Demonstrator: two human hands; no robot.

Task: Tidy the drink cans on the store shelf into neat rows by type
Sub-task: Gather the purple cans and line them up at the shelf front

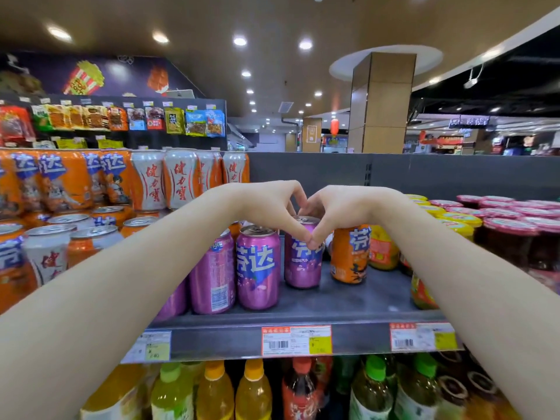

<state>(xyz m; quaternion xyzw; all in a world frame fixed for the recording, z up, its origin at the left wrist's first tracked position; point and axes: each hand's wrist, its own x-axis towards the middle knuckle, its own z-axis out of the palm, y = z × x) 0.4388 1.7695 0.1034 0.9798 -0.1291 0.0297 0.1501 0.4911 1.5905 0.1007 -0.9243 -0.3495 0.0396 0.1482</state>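
At the middle of the shelf (pixel 348 301): a purple can (pixel 303 265) stands upright, set back from the front edge, with both hands closed over its top.
Left hand (pixel 269 204): fingers curled over the can's rim from the left, thumb down on the can's front face.
Right hand (pixel 342 207): curled the same way from the right, its thumb tip touching the left thumb; its heel hides the top of an orange can (pixel 348 259) standing just beside the purple one.
Neighbours: two more purple cans (pixel 257 268) stand close together toward the left, nearer the front edge, with a gap between them and the held can.
Left end: orange and white cans (pixel 91 237) are stacked and mixed.
Right end: lidded jars (pixel 454 219) fill the shelf.
Step in hand: probably lining this purple can up with its own kind.
Next move: likely a slide or lift leftward and forward to close the gap. It needs a firm hold, the can kept upright, and care not to knock the orange can, which then wants moving toward the orange stock.
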